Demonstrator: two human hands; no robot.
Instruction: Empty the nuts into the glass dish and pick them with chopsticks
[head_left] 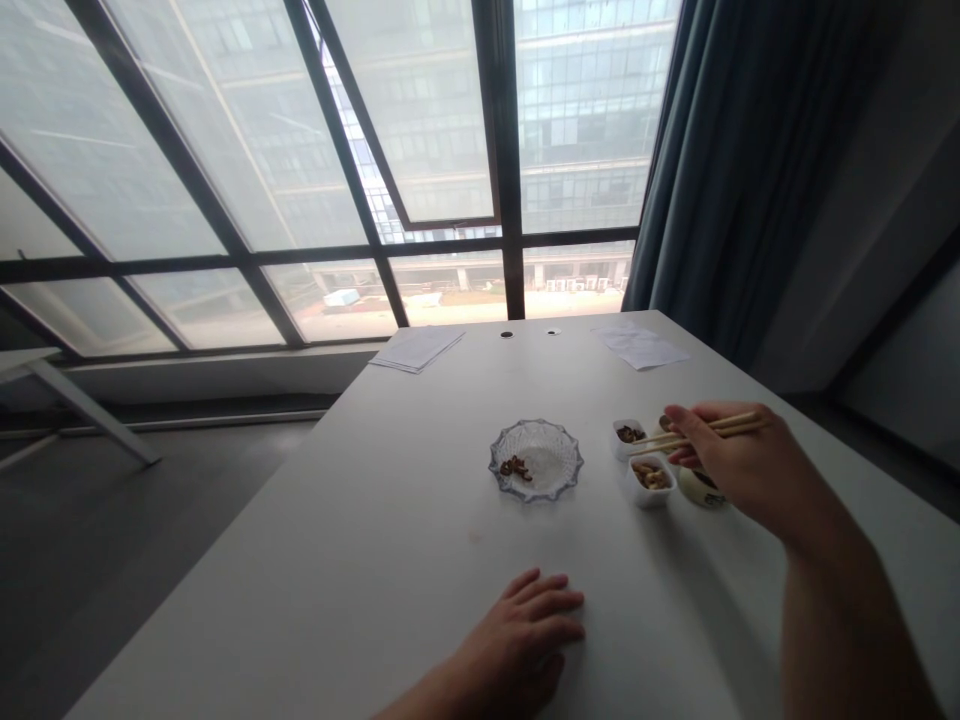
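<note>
My right hand is closed around a pair of chopsticks, whose tips point left over the small white cups. One cup holds pale brown dried pieces. Behind it, another cup contains dark brown pieces. Further containers, among them a round cream one, are partly hidden under my right hand. A clear glass dish with a scalloped rim stands to the left, with several dark brown pieces in it. My left hand rests on the table, fingers spread, in front of the dish.
The white table reaches toward the windows. Paper sheets lie at its far left and far right. Two round holes are near the far edge. A dark blue curtain hangs at the right, and another table stands at the left.
</note>
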